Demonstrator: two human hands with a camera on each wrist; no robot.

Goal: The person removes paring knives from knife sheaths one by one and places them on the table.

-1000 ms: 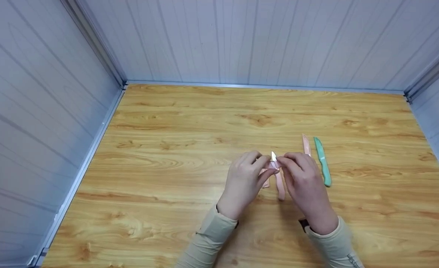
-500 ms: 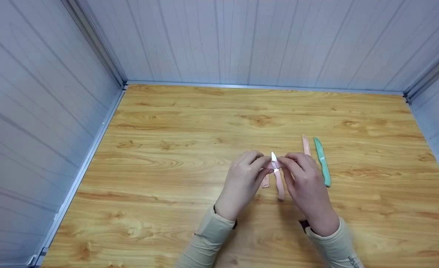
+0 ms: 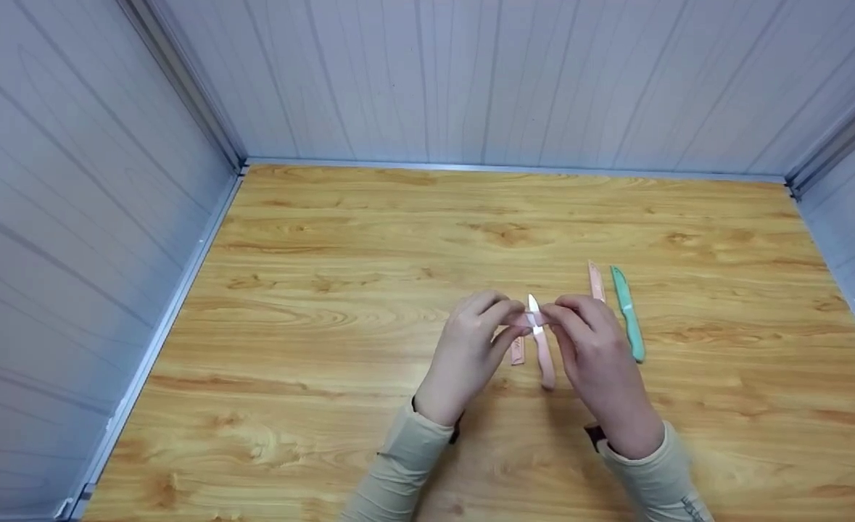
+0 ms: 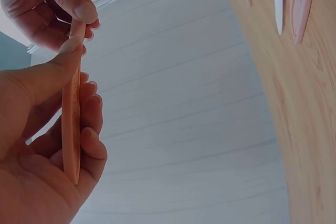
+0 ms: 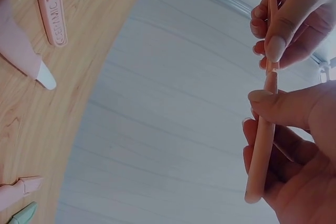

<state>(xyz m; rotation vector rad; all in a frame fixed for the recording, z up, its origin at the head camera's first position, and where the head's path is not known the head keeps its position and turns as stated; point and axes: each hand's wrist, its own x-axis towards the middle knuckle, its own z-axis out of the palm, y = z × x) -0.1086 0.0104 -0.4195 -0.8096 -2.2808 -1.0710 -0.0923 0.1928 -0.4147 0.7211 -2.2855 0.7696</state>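
Hands (image 3: pixel 465 355) (image 3: pixel 600 362) have drawn slightly apart, gripping a pink knife (image 5: pixel 262 145).

The head camera looks forward and down from above and behind the left hand (image 3: pixel 465 351) and right hand (image 3: pixel 602 359). Each wrist camera sits close to its own hand, facing past it toward the wall (image 4: pixel 178 103); both wrist views share the two hands, the opposite one beyond.

Closed in at the back by a pale bluish-grey, streaked panel wall (image 3: pixel 427 80), and at the sides by a matching left panel wall (image 3: pixel 72 217) and pale right panel wall (image 3: pixel 851 217). Trimmed along the back edge with a silvery metal strip (image 3: pixel 514 170). Laid below with a honey-yellow wood-grain desk (image 3: pixel 325 254), softly lit.
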